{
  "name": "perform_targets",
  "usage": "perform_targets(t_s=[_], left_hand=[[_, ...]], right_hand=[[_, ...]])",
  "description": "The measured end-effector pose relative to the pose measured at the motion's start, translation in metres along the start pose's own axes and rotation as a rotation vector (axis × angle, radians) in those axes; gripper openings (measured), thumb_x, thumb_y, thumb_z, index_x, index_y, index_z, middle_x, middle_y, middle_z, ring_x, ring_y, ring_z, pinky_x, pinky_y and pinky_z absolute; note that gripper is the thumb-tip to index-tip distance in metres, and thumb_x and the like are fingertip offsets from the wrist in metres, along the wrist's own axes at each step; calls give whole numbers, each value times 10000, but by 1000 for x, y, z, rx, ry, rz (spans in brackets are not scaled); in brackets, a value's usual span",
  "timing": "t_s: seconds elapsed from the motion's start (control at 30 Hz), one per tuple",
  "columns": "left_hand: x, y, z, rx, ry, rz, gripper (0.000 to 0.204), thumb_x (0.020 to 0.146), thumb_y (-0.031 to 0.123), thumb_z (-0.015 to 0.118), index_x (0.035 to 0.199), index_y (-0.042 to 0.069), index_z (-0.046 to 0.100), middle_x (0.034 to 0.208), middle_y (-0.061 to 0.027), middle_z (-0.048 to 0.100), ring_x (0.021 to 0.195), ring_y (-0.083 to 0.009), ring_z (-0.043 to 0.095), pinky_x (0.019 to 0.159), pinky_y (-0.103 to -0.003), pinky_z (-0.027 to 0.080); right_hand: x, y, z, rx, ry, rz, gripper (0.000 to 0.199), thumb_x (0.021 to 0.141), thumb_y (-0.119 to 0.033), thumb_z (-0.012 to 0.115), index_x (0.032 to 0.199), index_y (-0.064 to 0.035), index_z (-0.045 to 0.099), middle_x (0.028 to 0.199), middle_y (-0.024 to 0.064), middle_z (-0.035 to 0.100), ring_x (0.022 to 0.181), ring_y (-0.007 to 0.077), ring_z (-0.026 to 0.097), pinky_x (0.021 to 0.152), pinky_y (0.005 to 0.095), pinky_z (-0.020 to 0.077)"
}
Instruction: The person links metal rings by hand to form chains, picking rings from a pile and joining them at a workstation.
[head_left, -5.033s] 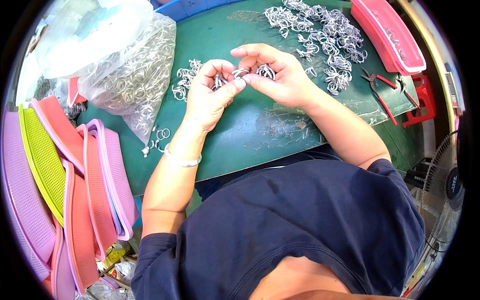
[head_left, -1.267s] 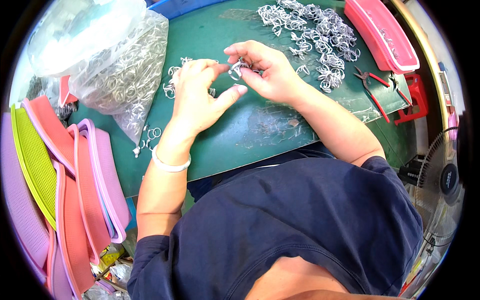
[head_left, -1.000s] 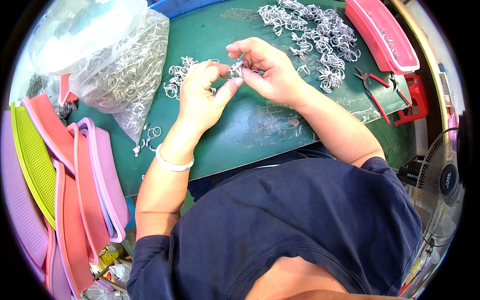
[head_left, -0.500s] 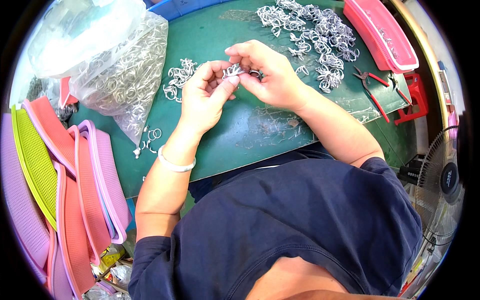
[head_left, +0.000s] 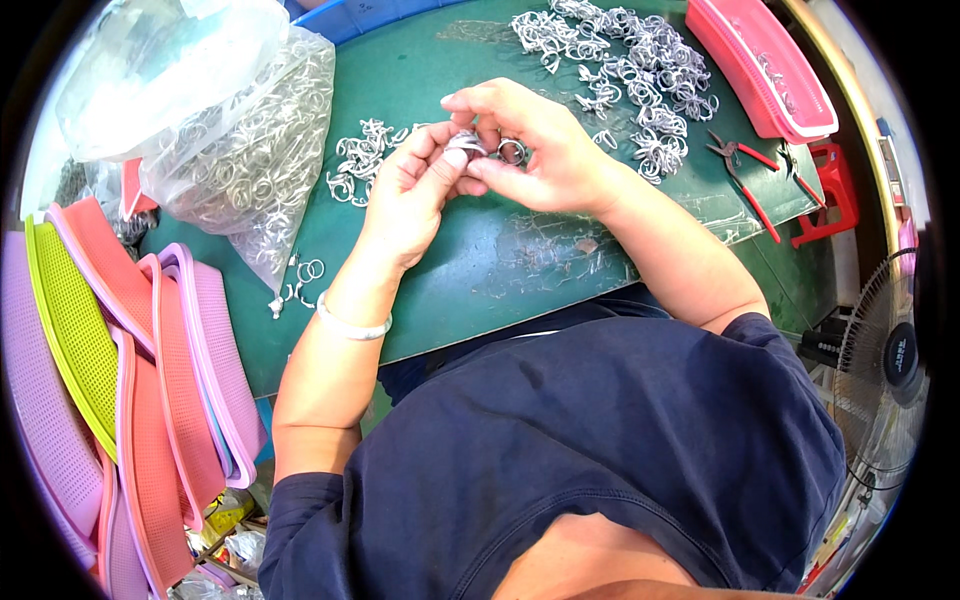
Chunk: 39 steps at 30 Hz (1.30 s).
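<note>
1. The left hand (head_left: 408,205): its grip pinches silvery rings (head_left: 464,143) between thumb and fingers, close to the right thumb; their exact count is unclear.
2. The right hand (head_left: 552,152): its curled grip holds another ring (head_left: 512,151) above the worktop (head_left: 460,295).
3. Just beside the left hand lies a small ring pile (head_left: 360,157).
4. Farther left, a clear bag (head_left: 270,130) bulges with rings.
5. Rightward, a larger ring heap (head_left: 688,68) lies near red-handled pliers (head_left: 730,153) and a pink basket (head_left: 740,80).
</note>
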<state>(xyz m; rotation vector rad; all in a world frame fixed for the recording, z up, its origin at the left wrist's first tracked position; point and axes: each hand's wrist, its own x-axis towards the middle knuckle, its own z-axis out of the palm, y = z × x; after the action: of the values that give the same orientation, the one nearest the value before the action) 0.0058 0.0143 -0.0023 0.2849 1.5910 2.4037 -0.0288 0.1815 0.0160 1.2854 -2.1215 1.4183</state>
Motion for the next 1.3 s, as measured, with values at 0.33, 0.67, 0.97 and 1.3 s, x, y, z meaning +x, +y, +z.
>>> perform_targets(t_s=[0.33,0.67,0.97,1.3], left_hand=[[3,3,-10,-245,-36,-92,308,908,86,408,1189,-36,432,1024,-163,568,902,-236,593,811,-320,497],[2,9,-5,-347,-48,-174,259,857,100,480,1080,-31,477,997,-125,564,854,-197,583,760,-284,490],[-6,6,13,134,81,-231,85,793,104,632,814,54,565,712,0,576,561,-49,502,459,-161,368],[-5,3,7,46,85,-144,85,794,88,625,823,50,554,727,-19,578,586,-65,507,482,-177,385]], right_hand=[[-1,3,3,547,72,315,460,686,64,507,1139,-9,474,948,72,543,689,88,532,575,211,447],[0,10,0,1097,155,600,388,823,-95,417,1189,33,411,1052,146,509,782,132,538,533,198,460],[3,4,11,876,181,611,439,921,-349,361,1166,8,437,1015,112,516,800,108,499,506,176,417],[4,8,8,1006,148,781,594,914,-508,236,1127,1,456,998,109,533,786,130,513,545,190,432]])
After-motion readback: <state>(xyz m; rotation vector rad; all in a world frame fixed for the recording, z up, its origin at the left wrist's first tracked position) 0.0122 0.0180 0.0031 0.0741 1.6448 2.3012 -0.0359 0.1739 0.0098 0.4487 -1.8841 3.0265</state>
